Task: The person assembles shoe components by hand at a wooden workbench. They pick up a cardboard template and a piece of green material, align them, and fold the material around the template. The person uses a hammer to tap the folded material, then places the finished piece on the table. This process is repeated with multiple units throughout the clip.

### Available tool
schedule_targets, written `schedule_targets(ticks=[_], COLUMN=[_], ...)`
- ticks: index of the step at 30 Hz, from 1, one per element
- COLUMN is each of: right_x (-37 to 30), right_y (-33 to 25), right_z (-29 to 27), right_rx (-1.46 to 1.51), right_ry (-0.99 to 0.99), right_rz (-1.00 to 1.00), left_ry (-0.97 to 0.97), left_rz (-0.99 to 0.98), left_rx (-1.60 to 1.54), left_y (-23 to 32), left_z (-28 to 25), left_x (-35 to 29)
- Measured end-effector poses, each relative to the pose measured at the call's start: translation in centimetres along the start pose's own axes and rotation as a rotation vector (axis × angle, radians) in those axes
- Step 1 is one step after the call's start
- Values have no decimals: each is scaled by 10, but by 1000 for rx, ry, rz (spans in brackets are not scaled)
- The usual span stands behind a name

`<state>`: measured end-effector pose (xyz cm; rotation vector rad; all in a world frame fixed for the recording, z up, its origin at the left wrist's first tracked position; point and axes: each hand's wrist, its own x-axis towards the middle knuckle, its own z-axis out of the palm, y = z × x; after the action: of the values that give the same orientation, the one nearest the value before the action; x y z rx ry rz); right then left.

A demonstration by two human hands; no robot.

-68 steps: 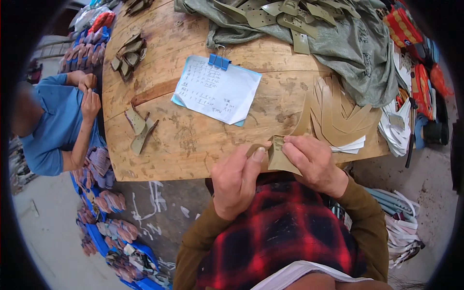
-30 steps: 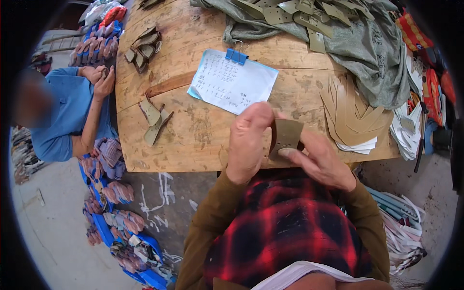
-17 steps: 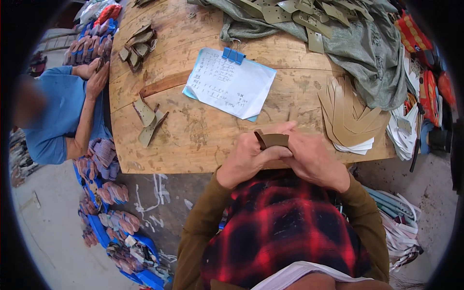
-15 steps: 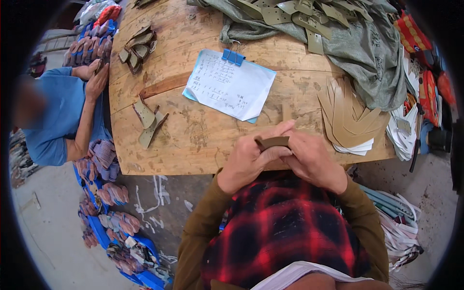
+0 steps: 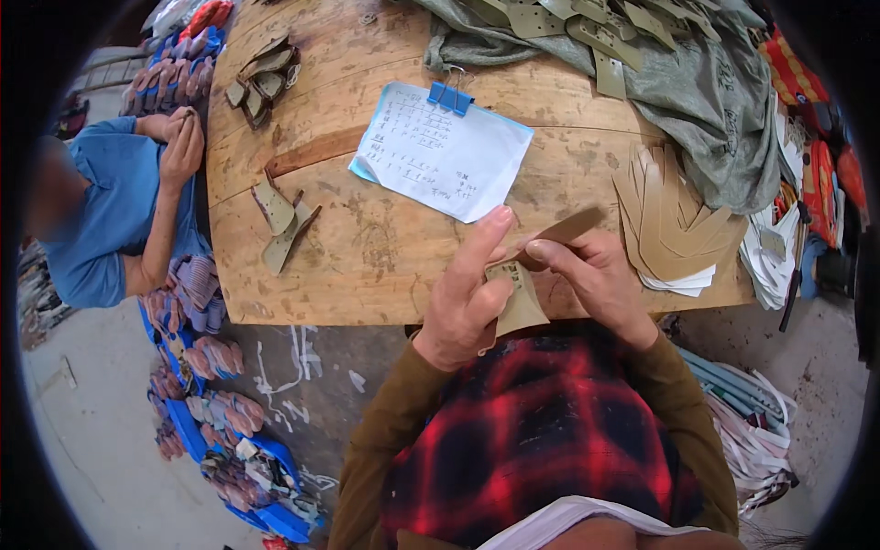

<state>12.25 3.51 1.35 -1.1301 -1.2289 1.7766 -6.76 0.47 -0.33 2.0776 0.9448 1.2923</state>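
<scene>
Close to the table's near edge, my left hand (image 5: pixel 466 298) has its fingers curled on an olive-tan leather piece (image 5: pixel 522 307) with small holes and dark marks near its top. One finger of that hand stretches upward. My right hand (image 5: pixel 600 280) pinches a brown leather strip (image 5: pixel 573 225) between thumb and fingers. The strip slants up to the right from the top of the holed piece and touches it there; I cannot tell whether the two are joined.
A clipped paper sheet (image 5: pixel 445 151) lies ahead, curved leather strips (image 5: pixel 683 243) to the right. Holed pieces rest on a grey-green cloth (image 5: pixel 710 119); stitched pieces (image 5: pixel 282 220) lie left. A co-worker in blue (image 5: pixel 142 211) sits left, near glove bundles (image 5: pixel 225 417).
My hands have moved apart from around the bent brown piece. The holed leather now shows below my left fingers, and the strip sticks out up to the right.
</scene>
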Motion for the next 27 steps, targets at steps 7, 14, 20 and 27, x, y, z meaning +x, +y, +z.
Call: schedule_targets(ticks=[7, 14, 20, 27], right_x=[-12, -22, -33, -43], right_y=[-9, -21, -29, -37], right_z=[13, 18, 10, 10], right_rx=[-324, -245, -240, -21], right_ry=[159, 206, 189, 230], right_rz=[-216, -182, -108, -60], left_ry=[-8, 76, 69, -37], left_rz=[-98, -92, -62, -177], left_rx=[52, 142, 176, 250], left_y=[0, -4, -4, 0], left_z=[12, 28, 31, 31], left_x=[-9, -7, -6, -8])
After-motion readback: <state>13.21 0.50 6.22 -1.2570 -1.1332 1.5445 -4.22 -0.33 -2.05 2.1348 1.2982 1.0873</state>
